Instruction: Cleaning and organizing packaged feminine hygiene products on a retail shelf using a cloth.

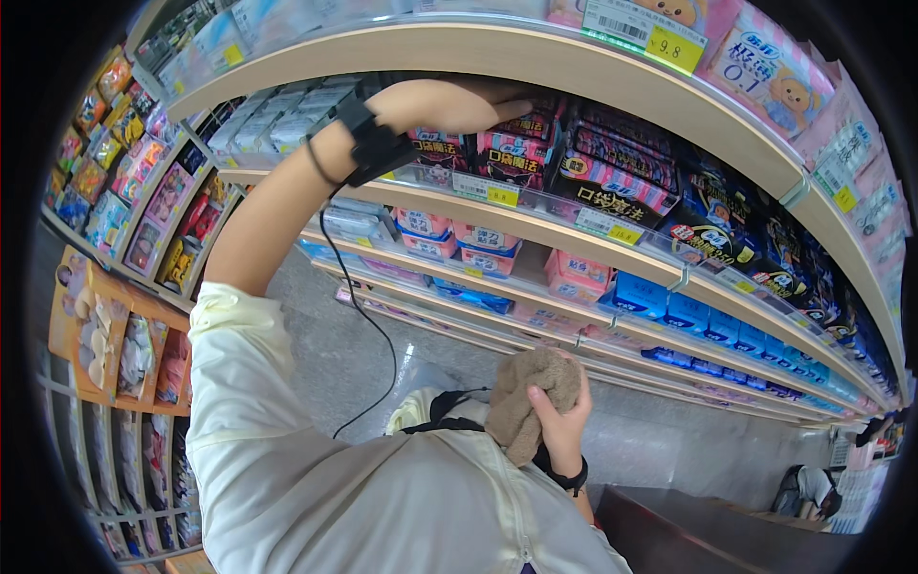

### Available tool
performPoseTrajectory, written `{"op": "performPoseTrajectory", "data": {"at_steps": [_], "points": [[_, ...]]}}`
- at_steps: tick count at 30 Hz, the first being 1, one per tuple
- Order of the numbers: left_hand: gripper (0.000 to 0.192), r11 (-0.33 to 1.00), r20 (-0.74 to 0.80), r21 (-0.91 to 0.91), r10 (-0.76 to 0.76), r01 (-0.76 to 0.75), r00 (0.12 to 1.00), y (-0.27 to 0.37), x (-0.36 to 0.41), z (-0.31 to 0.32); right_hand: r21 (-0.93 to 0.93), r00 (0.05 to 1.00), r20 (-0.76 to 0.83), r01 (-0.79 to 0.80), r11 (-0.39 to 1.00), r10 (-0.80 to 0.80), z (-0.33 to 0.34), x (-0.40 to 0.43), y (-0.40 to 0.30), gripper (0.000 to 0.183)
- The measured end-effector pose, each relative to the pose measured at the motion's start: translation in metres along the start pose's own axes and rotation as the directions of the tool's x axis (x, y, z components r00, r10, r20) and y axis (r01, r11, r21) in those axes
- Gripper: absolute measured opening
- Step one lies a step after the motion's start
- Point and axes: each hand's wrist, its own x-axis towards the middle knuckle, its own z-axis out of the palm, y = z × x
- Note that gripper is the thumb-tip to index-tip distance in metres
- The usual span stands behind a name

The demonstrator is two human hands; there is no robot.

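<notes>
My left hand (439,105) reaches under the upper shelf board, over black and pink packs of sanitary pads (510,159). Its thumb extends to the right near the pack tops, apart from the other fingers, which are partly lost in shade. I see nothing held in it, and whether it touches a pack is unclear. A black strapped device (373,147) is on that wrist, with a thin black cable (366,308) hanging from it. In front of my body, my right hand (563,423) grips a bunched brown cloth (527,391).
Shelf boards (459,54) with price tags curve across the view, the top one just above my left hand. Blue packs (638,294) sit lower down. Side racks (150,179) stand at left. A dark brown surface (667,524) lies at lower right; a person (810,491) bends beyond it.
</notes>
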Motion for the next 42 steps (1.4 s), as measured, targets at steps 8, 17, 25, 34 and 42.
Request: {"op": "performPoseTrajectory", "data": {"at_steps": [8,17,25,34,42], "points": [[0.058,0.979,0.17,-0.089,-0.167,0.184,0.971,-0.012,-0.07,-0.014,-0.041,1.0,-0.021,-0.018,0.999,0.017,-0.001,0.0,0.003,0.048],[0.056,0.824,0.159,-0.456,-0.296,0.336,0.942,-0.017,-0.066,-0.025,-0.075,1.0,0.024,-0.006,0.997,0.007,0.004,0.001,-0.001,0.049],[0.041,0.652,0.127,-0.651,-0.41,0.388,0.903,-0.05,-0.066,-0.01,-0.137,0.998,-0.023,0.059,0.989,-0.063,0.003,0.001,-0.008,0.049],[0.039,0.938,0.162,-0.271,-0.177,0.216,0.971,-0.117,-0.071,0.011,-0.144,0.991,-0.026,0.125,0.982,-0.13,-0.001,-0.002,-0.01,0.049],[0.047,0.362,0.272,-0.844,-0.346,0.396,0.898,-0.184,-0.055,0.03,-0.145,0.989,0.019,0.145,0.979,-0.143,-0.001,0.0,-0.005,0.05]]}}
